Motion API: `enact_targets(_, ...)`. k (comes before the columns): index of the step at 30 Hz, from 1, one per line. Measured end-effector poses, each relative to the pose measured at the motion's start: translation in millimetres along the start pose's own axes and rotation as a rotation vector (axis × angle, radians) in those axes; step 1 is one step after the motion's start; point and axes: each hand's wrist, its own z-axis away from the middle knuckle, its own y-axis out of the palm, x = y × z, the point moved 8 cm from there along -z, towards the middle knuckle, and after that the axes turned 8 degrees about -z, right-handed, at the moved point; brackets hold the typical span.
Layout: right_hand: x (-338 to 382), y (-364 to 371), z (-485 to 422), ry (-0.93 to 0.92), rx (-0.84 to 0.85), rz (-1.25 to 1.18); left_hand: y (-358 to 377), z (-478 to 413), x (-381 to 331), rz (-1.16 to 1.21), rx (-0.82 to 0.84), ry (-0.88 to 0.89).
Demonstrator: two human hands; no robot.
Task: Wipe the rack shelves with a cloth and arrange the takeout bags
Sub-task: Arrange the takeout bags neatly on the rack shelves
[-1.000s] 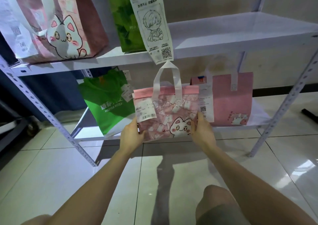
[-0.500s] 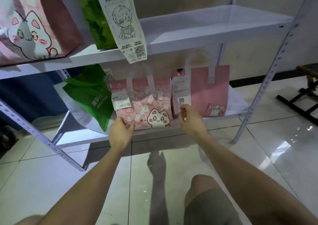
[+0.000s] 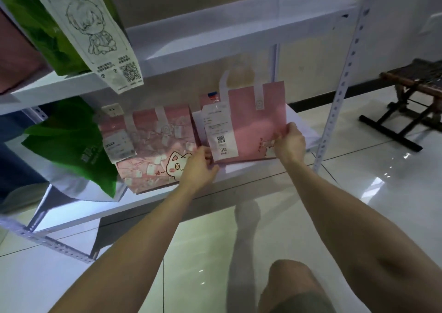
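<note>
Arranging the takeout bags, lower shelf (image 3: pixel 251 172): I have both hands on the pink bag (image 3: pixel 258 121), which stands at the right end of that shelf with its handles up and a white receipt (image 3: pixel 221 135) stuck on its front. My left grip (image 3: pixel 199 166) is closed on the bag's bottom left corner, just below the receipt, thumb in front. My right grip (image 3: pixel 289 143) is curled round the lower right edge, beside the small cat print. Whether the bag's base sits flat on the shelf or hangs a touch above it, the angle does not let me say. Just to its left stands the cat bag (image 3: pixel 153 150), leaning back, and beyond that a green bag (image 3: pixel 69 145) slumps at the left end. The upper shelf (image 3: pixel 227 37) is bare on its right half; another green bag stands at its left, with a long slip (image 3: pixel 102 42) hanging over the edge. No cloth is in view, so I judge this to be the arranging step, not the wiping. The next move, as I read it, calls for setting the pink bag square and upright beside the cat bag, then easing both grips off without tipping it.
</note>
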Motion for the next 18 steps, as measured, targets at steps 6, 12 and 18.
enact_targets(6, -19, -21, 15, -0.034, 0.005, -0.056, -1, -8, 5, 0.137, 0.010, -0.130)
enact_targets(12, -21, -60, 47, -0.108, 0.003, -0.093, -7, 0, -31, 0.266, -0.040, -0.071)
enact_targets(18, -15, -110, 90, -0.171, -0.097, -0.117, -19, 41, -56, 0.208, -0.014, 0.044)
